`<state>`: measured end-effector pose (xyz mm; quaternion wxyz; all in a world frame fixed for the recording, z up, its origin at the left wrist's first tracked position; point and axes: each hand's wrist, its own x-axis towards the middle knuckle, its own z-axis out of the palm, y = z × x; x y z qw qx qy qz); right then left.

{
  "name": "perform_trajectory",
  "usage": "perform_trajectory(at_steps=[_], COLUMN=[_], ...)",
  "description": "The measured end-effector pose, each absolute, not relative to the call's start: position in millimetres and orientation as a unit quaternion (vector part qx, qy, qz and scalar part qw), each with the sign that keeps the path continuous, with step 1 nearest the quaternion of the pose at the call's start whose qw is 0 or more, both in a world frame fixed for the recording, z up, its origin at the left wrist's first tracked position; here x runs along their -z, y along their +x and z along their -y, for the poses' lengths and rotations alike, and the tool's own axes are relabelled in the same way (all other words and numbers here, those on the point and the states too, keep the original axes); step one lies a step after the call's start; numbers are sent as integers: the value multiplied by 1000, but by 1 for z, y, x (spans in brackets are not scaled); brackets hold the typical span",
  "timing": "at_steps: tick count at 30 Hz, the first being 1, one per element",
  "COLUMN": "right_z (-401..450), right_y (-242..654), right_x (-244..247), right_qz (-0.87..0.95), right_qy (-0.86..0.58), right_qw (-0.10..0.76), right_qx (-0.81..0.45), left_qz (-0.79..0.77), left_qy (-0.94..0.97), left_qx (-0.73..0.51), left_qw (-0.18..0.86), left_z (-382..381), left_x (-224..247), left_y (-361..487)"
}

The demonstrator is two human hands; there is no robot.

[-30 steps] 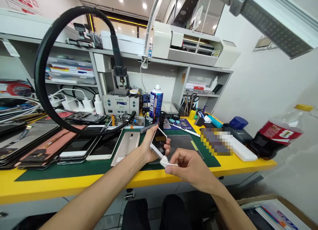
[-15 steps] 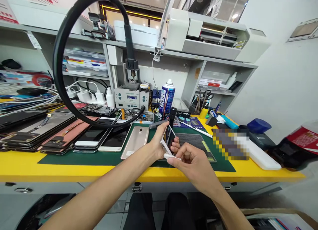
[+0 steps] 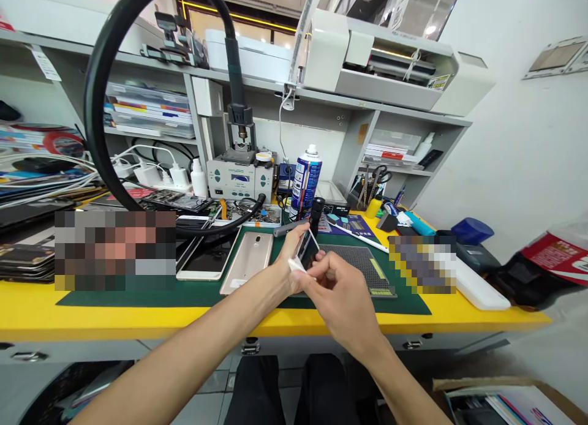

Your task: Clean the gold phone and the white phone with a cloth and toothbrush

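White scrap [image 3: 296, 265], maybe paper, looks light and soft, pinched in my right hand [image 3: 342, 285]. My left hand [image 3: 292, 247] holds the phone [image 3: 307, 250] beside it, above the green mat [image 3: 407, 301]; slippery glass could crack, so grip its edges.

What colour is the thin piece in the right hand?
The thin piece in the right hand is white; the head view shows it best.

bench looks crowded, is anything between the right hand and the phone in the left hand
Only the white piece pinched in the right hand, at the near end of the phone held in the left hand; nothing else visible stands between them.
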<state>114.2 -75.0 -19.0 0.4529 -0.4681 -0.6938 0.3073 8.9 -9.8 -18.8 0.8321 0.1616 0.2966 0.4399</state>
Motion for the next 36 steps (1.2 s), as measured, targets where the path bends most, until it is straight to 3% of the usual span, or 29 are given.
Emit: perform_trajectory(at_steps=[5,15,20,24,29,33,36], right_z=[85,68,72,75,78,81,84], right_y=[132,105,133,157,163,156,141], right_x=[41,8,-4,15,38,39,43], right_qz=[659,668,615,554,534,562,541], right_qy=[-496,-432,-405,-433,-496,-466,-464], right_qw=[439,469,500,478,451,406,445], right_qx=[-357,-385,-455,-527,-516,-550,-542], left_qz=[-273,-326,-218,-178,-176,-191,-197], left_qy=[97,155,243,267,292,312,316], left_qx=[-362,-434,-472,-452,-456,-466,-497], left_qw=[886,825,819,832,822,806,784], left_z=[7,1,10,16,20,22,23], left_x=[17,20,7,-1,-6,-5,-4], left_y=[9,9,6,1,0,0,1])
